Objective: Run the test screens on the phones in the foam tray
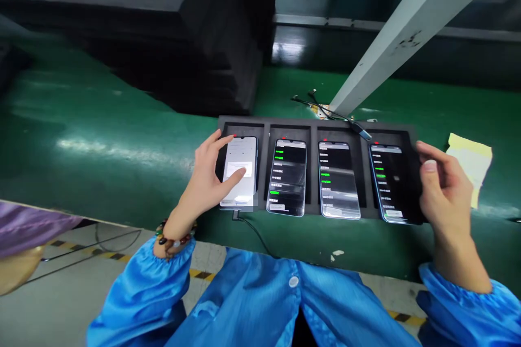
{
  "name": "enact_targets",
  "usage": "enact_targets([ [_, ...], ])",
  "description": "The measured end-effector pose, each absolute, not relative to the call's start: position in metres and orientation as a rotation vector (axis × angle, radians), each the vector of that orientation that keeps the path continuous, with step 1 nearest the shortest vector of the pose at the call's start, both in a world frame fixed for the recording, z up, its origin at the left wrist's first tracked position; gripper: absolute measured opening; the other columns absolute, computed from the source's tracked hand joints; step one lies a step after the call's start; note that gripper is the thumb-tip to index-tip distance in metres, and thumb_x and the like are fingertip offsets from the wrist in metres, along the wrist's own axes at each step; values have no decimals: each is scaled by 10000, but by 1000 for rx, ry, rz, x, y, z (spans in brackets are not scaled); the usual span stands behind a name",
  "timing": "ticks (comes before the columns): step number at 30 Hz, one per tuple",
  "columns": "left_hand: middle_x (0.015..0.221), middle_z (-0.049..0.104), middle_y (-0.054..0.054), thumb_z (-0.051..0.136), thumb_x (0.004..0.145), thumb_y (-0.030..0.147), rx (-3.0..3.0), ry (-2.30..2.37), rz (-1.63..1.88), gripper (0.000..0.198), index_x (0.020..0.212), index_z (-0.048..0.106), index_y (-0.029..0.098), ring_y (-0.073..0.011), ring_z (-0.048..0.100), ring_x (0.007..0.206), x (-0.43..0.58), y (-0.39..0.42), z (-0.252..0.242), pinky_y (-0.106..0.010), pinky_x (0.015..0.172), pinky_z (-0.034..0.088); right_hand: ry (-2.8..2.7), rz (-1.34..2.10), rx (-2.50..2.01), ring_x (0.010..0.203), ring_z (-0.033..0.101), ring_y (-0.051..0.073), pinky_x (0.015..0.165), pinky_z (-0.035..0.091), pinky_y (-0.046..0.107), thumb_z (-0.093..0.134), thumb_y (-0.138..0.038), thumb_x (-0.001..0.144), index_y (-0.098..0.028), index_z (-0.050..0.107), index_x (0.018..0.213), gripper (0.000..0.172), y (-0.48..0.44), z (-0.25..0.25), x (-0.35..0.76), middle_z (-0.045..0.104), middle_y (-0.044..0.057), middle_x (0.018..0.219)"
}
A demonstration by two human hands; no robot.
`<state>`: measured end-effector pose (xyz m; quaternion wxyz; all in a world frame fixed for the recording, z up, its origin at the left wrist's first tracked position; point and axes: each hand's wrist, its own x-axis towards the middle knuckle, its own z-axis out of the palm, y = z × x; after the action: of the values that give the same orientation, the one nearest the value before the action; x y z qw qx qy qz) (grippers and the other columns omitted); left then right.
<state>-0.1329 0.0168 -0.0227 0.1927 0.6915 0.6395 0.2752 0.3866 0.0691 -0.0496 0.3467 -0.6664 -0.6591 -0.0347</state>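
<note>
A black foam tray (pixel 266 165) holds several phones side by side. My left hand (pixel 211 171) spreads over the leftmost phone (pixel 243 192), its thumb on a white pop-up on the bright screen and its fingertips near the top edge. A black cable (pixel 254 229) plugs into that phone's bottom end. Dark screens with lists of white and green text show on the second phone (pixel 287 176), the third phone (pixel 338 181) and the rightmost phone (pixel 388 181). My right hand (pixel 445 190) rests at the tray's right edge, beside the rightmost phone, thumb and forefinger apart; its other fingers are partly hidden.
Behind the tray on the left rises a tall stack of black foam trays (pixel 211 54). A grey metal post (pixel 391 38) slants up from the green bench (pixel 122 135). Loose cables (pixel 325 108) lie at its foot. A yellow-edged paper pad (pixel 472 160) lies at the right.
</note>
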Motion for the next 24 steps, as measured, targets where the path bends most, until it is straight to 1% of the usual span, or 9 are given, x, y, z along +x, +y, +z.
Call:
enact_targets([
  [3,1780,430,-151,825,958,554,1958,1830,745,790,1640,475,361,-430,344,1702,-128,18,-23,-727,1377,316,-1772,191,-1553,1237,818,278,917,633,400,593,-630,1120,-180,784,1411,569,71,-47,389,794,256,1397],
  [7,1768,453,-143,788,984,557,1957,1849,759,726,1618,500,353,-418,366,1694,-127,19,-21,-698,1370,333,-1743,178,-1501,1282,774,311,1025,614,486,718,-420,1092,-233,772,1332,308,37,-12,350,799,198,1327],
  [10,1693,569,-116,665,1068,532,1964,1836,792,527,1546,577,328,-369,463,1639,-132,27,-18,-631,1348,371,-2073,505,-1095,992,791,219,880,645,376,713,-247,1090,-243,737,1168,81,-11,14,274,808,66,1040],
  [12,1588,671,-94,591,1105,516,1989,1851,783,432,1483,639,311,-347,571,1529,-137,40,-15,-594,1305,406,-2250,799,-801,941,776,183,780,643,307,653,-344,1141,-192,717,1229,187,-41,17,218,811,57,1060],
  [13,1532,711,-85,565,1116,513,2015,1856,762,411,1455,666,304,-341,616,1463,-139,48,-14,-581,1283,415,-2296,789,-758,957,774,190,754,638,307,617,-370,1159,-173,713,1231,230,-53,15,192,813,68,1082],
  [17,1333,802,-63,484,1141,525,2156,1736,608,414,1340,752,281,-312,699,1272,-145,83,-15,-547,1220,409,-2470,497,-987,1122,756,268,890,656,350,640,-405,1138,-82,684,1388,411,-75,-10,125,788,175,1268],
  [19,1243,822,-55,445,1148,529,2178,1679,587,439,1250,790,277,-301,713,1199,-146,96,-18,-545,1190,400,-2543,407,-1068,1101,751,258,898,651,353,665,-350,1121,-154,650,1465,397,-75,-17,110,765,164,1323],
  [21,1173,826,-56,412,1150,537,2163,1675,630,477,1173,813,279,-299,713,1134,-146,103,-23,-552,1161,394,-2603,366,-1050,1015,745,229,859,641,350,646,-268,1118,-256,628,1482,364,-73,-19,99,758,119,1284],
  [24,1139,824,-60,367,1149,569,2121,1692,696,531,1134,819,290,-298,696,1094,-145,104,-28,-555,1150,388,-2650,334,-1054,991,732,232,831,633,360,622,-249,1126,-205,616,1485,363,-72,-17,83,746,106,1180],
])
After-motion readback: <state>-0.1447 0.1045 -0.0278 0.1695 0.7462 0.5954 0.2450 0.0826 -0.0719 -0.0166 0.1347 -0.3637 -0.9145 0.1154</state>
